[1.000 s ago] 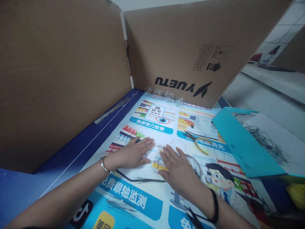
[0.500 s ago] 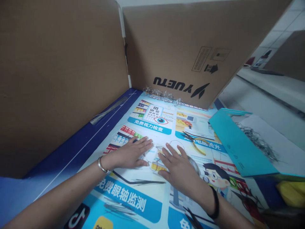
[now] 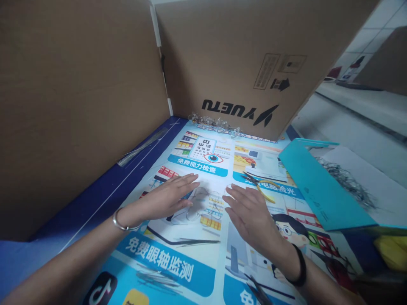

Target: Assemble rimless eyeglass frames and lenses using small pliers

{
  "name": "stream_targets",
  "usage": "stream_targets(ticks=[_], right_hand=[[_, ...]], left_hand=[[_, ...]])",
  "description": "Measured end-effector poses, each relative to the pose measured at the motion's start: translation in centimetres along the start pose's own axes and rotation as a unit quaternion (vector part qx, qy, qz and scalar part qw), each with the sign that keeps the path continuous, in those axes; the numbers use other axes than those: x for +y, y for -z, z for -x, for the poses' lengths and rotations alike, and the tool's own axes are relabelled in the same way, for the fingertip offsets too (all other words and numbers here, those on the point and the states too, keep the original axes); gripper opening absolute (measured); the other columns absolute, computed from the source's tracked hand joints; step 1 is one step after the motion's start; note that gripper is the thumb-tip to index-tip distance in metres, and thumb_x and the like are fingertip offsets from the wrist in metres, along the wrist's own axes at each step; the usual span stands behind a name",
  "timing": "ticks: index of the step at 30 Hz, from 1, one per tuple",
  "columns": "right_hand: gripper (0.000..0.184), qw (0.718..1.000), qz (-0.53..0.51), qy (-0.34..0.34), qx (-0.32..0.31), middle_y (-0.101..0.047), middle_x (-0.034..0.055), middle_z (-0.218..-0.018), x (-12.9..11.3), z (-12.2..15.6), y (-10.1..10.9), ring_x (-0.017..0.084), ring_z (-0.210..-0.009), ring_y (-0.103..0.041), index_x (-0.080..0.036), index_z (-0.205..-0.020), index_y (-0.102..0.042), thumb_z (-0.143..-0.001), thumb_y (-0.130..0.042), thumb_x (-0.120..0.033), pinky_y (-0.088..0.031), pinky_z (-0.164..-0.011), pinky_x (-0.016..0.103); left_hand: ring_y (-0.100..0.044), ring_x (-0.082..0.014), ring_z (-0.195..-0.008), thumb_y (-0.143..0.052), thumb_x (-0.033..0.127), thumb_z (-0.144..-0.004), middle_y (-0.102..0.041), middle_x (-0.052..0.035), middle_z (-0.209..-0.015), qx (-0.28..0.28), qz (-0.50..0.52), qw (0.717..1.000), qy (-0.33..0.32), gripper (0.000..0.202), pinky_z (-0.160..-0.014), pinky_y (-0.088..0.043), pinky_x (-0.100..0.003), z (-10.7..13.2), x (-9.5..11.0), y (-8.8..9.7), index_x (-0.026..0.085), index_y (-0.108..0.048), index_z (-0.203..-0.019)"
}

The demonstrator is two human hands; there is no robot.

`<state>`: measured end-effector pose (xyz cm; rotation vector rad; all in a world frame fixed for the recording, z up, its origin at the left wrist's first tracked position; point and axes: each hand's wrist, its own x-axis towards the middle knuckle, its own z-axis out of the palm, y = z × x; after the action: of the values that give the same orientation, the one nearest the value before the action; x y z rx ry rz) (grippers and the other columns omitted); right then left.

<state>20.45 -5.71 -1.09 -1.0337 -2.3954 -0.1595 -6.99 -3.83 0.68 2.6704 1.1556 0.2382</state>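
Observation:
Thin bent wire [image 3: 213, 208] lies on the printed poster between my two hands; its exact shape is hard to make out. My left hand [image 3: 168, 195], a silver bangle at its wrist, hovers palm down to the left of the wire, fingers stretched out and holding nothing. On the other side is my right hand [image 3: 249, 212], with a black band on the wrist. Its fingers are extended and apart, and nothing shows in them. Just beyond the right hand rest pliers with yellow handles [image 3: 266, 192].
Short dark wire pieces [image 3: 199, 242] and a bundle of thin strands [image 3: 159, 279] lie nearer me. A dark tool [image 3: 258, 291] is at the front edge. A teal folder [image 3: 324, 190] holding wire scraps [image 3: 346, 182] stands right. Cardboard walls [image 3: 248, 51] rise behind and left.
My hands have moved apart, the left to the left and the right to the right, uncovering the wire between them. The view has shifted slightly.

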Motion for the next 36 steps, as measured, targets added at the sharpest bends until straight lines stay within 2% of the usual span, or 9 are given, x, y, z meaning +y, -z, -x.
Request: stream_targets(ticks=[4, 6, 8, 12, 17, 23, 26, 32, 36], right_hand=[[0.017, 0.997, -0.041, -0.002, 0.069, -0.068, 0.0061, -0.105, 1.3, 0.3, -0.4, 0.020, -0.106, -0.056, -0.019, -0.099, -0.064, -0.086, -0.051, -0.018, -0.037, -0.093, 0.040], [0.017, 0.996, -0.051, -0.005, 0.072, -0.069, 0.0053, -0.101, 1.5, 0.4, -0.7, 0.020, -0.103, -0.057, -0.019, -0.098, -0.064, -0.086, -0.052, -0.017, -0.037, -0.091, 0.039], [0.018, 0.997, -0.051, -0.008, 0.064, -0.069, 0.0049, -0.099, 1.4, 0.5, -0.9, 0.020, -0.103, -0.057, -0.019, -0.097, -0.065, -0.086, -0.051, -0.018, -0.037, -0.091, 0.038], [0.018, 0.998, -0.044, -0.012, 0.047, -0.069, 0.0048, -0.098, 1.3, 0.5, -1.1, 0.020, -0.104, -0.056, -0.019, -0.095, -0.066, -0.086, -0.050, -0.017, -0.036, -0.092, 0.038], [0.019, 0.998, -0.052, -0.015, 0.035, -0.068, 0.0048, -0.098, 1.3, 0.5, -1.0, 0.019, -0.104, -0.054, -0.019, -0.093, -0.067, -0.086, -0.050, -0.016, -0.035, -0.093, 0.037], [0.019, 0.998, -0.054, -0.020, 0.025, -0.068, 0.0047, -0.096, 1.2, 0.4, -1.0, 0.020, -0.104, -0.053, -0.019, -0.090, -0.068, -0.087, -0.049, -0.017, -0.034, -0.092, 0.037], [0.019, 0.998, -0.051, -0.025, 0.012, -0.068, 0.0044, -0.096, 1.3, 0.5, -1.1, 0.021, -0.106, -0.053, -0.020, -0.092, -0.067, -0.086, -0.050, -0.015, -0.033, -0.092, 0.037], [0.025, 0.999, -0.015, -0.020, -0.039, -0.068, 0.0046, -0.100, 1.3, 0.6, -1.3, 0.022, -0.111, -0.050, -0.022, -0.098, -0.067, -0.083, -0.051, -0.010, -0.032, -0.092, 0.037], [0.034, 0.997, 0.019, -0.019, -0.068, -0.064, 0.0055, -0.112, 1.1, 0.4, -1.3, 0.025, -0.117, -0.046, -0.026, -0.109, -0.064, -0.083, -0.051, -0.009, -0.032, -0.093, 0.040]], left_hand=[[-0.037, -0.0177, -0.131, -0.038, 0.022, -0.093, -0.040, -0.0065, -0.143, 0.023, 0.012, 0.999, -0.045, 0.040, -0.105, -0.037, -0.037, -1.1, 1.6, 0.6, 0.023, -0.042, -0.133], [-0.040, -0.0164, -0.129, -0.033, 0.020, -0.095, -0.044, -0.0054, -0.140, 0.006, 0.009, 0.997, -0.083, 0.038, -0.105, -0.037, -0.036, -1.9, 2.5, 0.0, 0.024, -0.044, -0.131], [-0.039, -0.0175, -0.130, -0.035, 0.022, -0.094, -0.043, -0.0066, -0.141, -0.012, 0.001, 0.994, -0.111, 0.040, -0.107, -0.035, -0.037, -2.7, 3.2, -1.0, 0.023, -0.041, -0.134], [-0.028, -0.0205, -0.136, -0.040, 0.035, -0.093, -0.032, -0.0093, -0.147, -0.037, -0.005, 0.996, -0.081, 0.052, -0.109, -0.028, -0.040, -3.6, 4.1, -3.2, 0.022, -0.027, -0.141], [-0.022, -0.0210, -0.138, -0.032, 0.043, -0.094, -0.031, -0.0077, -0.148, -0.055, -0.028, 0.996, -0.056, 0.051, -0.111, -0.021, -0.042, -3.7, 4.3, -4.4, 0.023, -0.029, -0.141], [-0.023, -0.0233, -0.138, -0.032, 0.046, -0.093, -0.030, -0.0076, -0.148, -0.041, -0.035, 0.997, -0.064, 0.052, -0.109, -0.022, -0.042, -3.7, 4.1, -4.4, 0.026, -0.029, -0.141], [-0.026, -0.0243, -0.136, -0.033, 0.045, -0.093, -0.030, -0.0066, -0.148, -0.038, -0.036, 0.995, -0.085, 0.048, -0.107, -0.024, -0.043, -3.6, 4.0, -4.3, 0.030, -0.034, -0.138], [-0.026, -0.0275, -0.135, -0.037, 0.048, -0.091, -0.031, -0.0069, -0.147, -0.020, -0.042, 0.992, -0.118, 0.046, -0.106, -0.022, -0.048, -3.3, 3.7, -3.4, 0.031, -0.040, -0.134], [-0.037, -0.0243, -0.128, -0.040, 0.042, -0.092, -0.041, -0.0057, -0.141, -0.001, -0.049, 0.992, -0.121, 0.041, -0.105, -0.024, -0.046, -2.7, 3.8, -2.4, 0.028, -0.045, -0.129]])
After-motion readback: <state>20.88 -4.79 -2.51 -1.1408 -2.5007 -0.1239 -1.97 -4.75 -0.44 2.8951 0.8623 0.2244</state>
